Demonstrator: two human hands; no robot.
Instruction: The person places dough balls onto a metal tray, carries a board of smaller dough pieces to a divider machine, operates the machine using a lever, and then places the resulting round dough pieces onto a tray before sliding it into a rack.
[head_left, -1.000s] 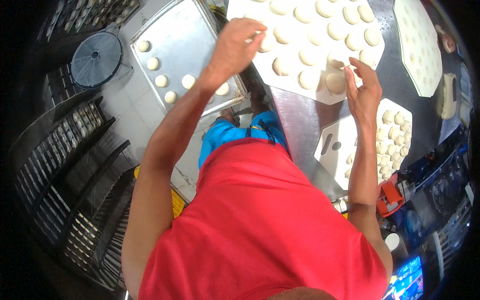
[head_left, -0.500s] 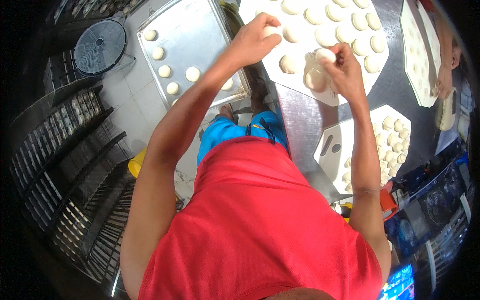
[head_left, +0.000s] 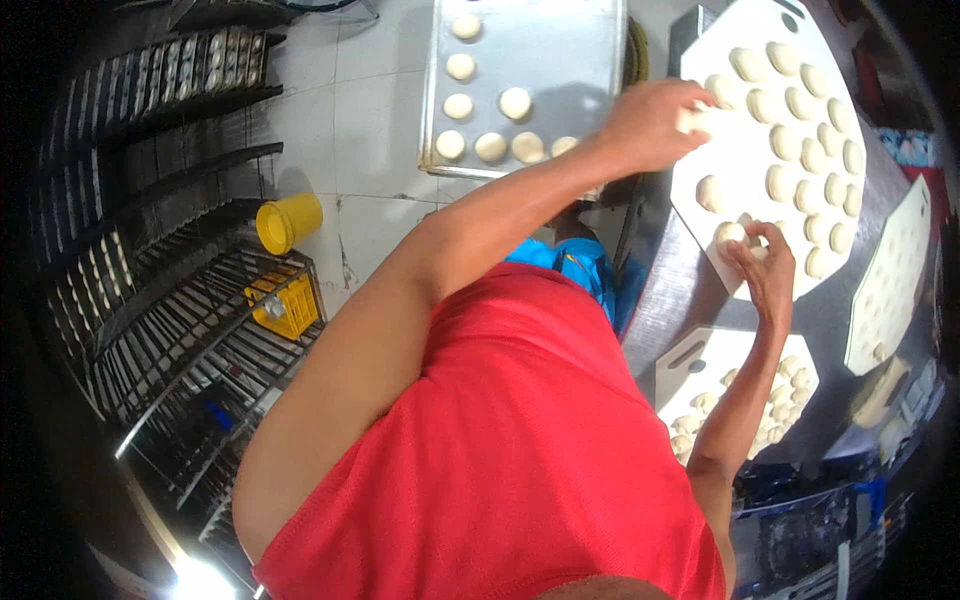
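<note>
My left hand (head_left: 665,122) is at the left edge of the large white board (head_left: 735,150), its fingers closed on a pale dough round (head_left: 692,119). Several more rounds (head_left: 783,143) lie in rows on that board. Lower on the board, my right hand (head_left: 760,262) pinches a second dough round (head_left: 731,236) between thumb and fingers. To the left of the board is a metal tray (head_left: 570,55) holding several dough rounds (head_left: 516,103), partly hidden by my left forearm. A smaller white board (head_left: 680,377) with several small dough pieces (head_left: 795,380) lies beside my right forearm.
Another white board (head_left: 890,280) lies at the far right of the steel table (head_left: 645,310). Black racks (head_left: 150,160) holding trays line the left side. A yellow bucket (head_left: 290,222) and a yellow crate (head_left: 285,305) are at the left, near floor level.
The view has swung, shifting tray and boards rightward in the picture. Both hands have closed on dough rounds. The co-worker's hand seen at the right half a second ago is no longer visible.
</note>
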